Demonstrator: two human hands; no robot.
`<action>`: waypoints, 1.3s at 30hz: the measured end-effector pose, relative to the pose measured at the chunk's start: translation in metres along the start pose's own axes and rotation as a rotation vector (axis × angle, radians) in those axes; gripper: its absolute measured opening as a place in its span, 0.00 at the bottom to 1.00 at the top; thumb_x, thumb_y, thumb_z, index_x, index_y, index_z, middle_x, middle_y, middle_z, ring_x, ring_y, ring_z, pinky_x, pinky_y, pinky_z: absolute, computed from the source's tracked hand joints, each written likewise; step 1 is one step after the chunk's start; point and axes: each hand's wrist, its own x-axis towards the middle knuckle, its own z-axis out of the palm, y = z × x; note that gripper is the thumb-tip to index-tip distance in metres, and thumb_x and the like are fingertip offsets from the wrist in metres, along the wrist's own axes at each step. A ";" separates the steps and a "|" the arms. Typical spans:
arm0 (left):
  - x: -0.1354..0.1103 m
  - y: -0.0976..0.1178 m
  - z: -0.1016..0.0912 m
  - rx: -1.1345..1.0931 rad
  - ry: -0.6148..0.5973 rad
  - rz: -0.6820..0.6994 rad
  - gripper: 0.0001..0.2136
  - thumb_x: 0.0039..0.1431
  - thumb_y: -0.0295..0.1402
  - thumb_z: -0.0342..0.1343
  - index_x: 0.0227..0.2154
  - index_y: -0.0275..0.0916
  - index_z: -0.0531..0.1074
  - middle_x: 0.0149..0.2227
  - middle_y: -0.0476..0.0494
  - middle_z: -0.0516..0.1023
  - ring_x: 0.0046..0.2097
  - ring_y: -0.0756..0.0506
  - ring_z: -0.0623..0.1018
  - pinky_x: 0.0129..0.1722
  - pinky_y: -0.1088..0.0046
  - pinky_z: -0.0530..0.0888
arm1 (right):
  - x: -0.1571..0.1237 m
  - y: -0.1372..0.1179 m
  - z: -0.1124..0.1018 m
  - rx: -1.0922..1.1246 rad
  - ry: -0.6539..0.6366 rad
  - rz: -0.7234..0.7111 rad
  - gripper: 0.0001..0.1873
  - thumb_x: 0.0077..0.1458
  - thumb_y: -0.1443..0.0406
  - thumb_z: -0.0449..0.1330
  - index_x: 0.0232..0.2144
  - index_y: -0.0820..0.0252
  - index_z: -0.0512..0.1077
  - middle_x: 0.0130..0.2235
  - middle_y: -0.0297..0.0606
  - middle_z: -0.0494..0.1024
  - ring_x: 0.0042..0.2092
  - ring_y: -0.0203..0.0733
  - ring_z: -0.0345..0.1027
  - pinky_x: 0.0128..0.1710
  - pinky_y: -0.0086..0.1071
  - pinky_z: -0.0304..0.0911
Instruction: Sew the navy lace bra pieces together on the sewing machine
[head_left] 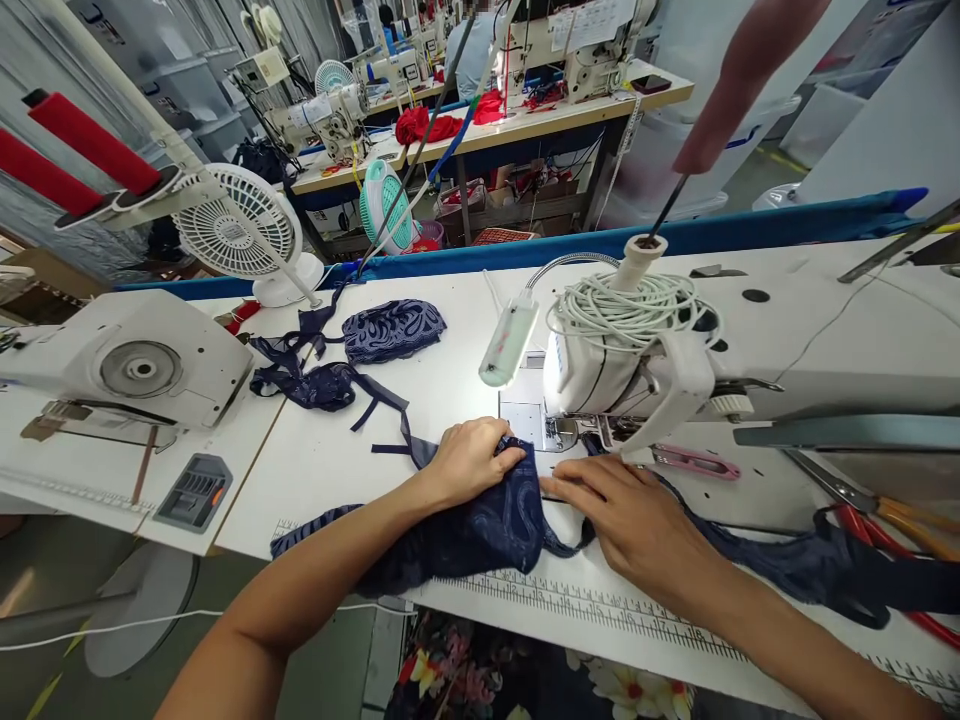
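A navy blue garment piece (495,515) with a swirl pattern, looking like a bra part, lies on the white sewing table below the needle area. My left hand (469,462) is closed on its upper edge, thumb on top. Close by on the right, my right hand (611,505) rests with fingers stretched toward the fabric; whether it touches a strap underneath is hidden. A narrow navy strap (566,545) loops between the hands. The sewing machine's presser foot (562,432) stands just beyond my fingers. Farther right, a navy band (810,565) trails past my right forearm.
Scissors (847,490) and a pink seam-ripper-like tool (697,461) lie at right. More navy lace pieces (394,330) sit at the back left. A second machine head (142,360), a fan (236,220) and a small lamp (508,340) stand around. A printed ruler (600,605) runs along the front edge.
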 end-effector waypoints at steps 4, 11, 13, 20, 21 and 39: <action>0.001 0.002 -0.004 0.008 -0.016 0.003 0.08 0.62 0.40 0.55 0.35 0.42 0.72 0.37 0.49 0.79 0.38 0.44 0.77 0.33 0.71 0.70 | 0.009 0.005 0.005 -0.110 -0.081 0.078 0.34 0.54 0.77 0.48 0.61 0.55 0.62 0.48 0.43 0.74 0.30 0.36 0.65 0.35 0.34 0.57; -0.039 0.013 0.015 0.262 0.317 0.393 0.17 0.67 0.41 0.51 0.54 0.38 0.67 0.54 0.40 0.75 0.61 0.39 0.68 0.66 0.46 0.52 | 0.012 -0.001 0.018 -0.230 -0.091 0.133 0.32 0.52 0.77 0.49 0.58 0.56 0.67 0.41 0.42 0.75 0.30 0.38 0.65 0.37 0.36 0.57; -0.048 0.011 0.022 0.257 0.340 0.427 0.23 0.67 0.47 0.49 0.57 0.37 0.65 0.57 0.38 0.73 0.63 0.37 0.65 0.66 0.39 0.35 | 0.011 0.001 0.017 -0.243 -0.074 0.114 0.33 0.51 0.77 0.48 0.59 0.56 0.66 0.40 0.41 0.75 0.25 0.34 0.61 0.40 0.39 0.58; -0.030 0.011 0.028 0.230 0.376 0.476 0.19 0.69 0.43 0.46 0.54 0.38 0.69 0.56 0.39 0.74 0.65 0.37 0.63 0.60 0.35 0.21 | 0.003 0.018 0.008 -0.201 0.216 0.068 0.24 0.53 0.79 0.49 0.46 0.61 0.75 0.33 0.42 0.76 0.38 0.46 0.68 0.48 0.44 0.57; -0.027 0.012 0.028 0.232 0.380 0.483 0.19 0.69 0.43 0.46 0.54 0.38 0.70 0.56 0.39 0.74 0.65 0.37 0.63 0.60 0.35 0.21 | 0.003 0.019 0.006 -0.184 0.251 0.083 0.21 0.54 0.79 0.50 0.43 0.61 0.76 0.31 0.42 0.75 0.40 0.48 0.67 0.47 0.43 0.58; -0.015 0.022 0.025 0.230 0.364 0.450 0.16 0.68 0.41 0.49 0.51 0.39 0.72 0.55 0.39 0.75 0.63 0.35 0.66 0.62 0.31 0.30 | 0.008 0.017 0.001 -0.047 0.323 0.186 0.14 0.55 0.75 0.53 0.28 0.56 0.76 0.27 0.36 0.72 0.32 0.40 0.64 0.42 0.40 0.57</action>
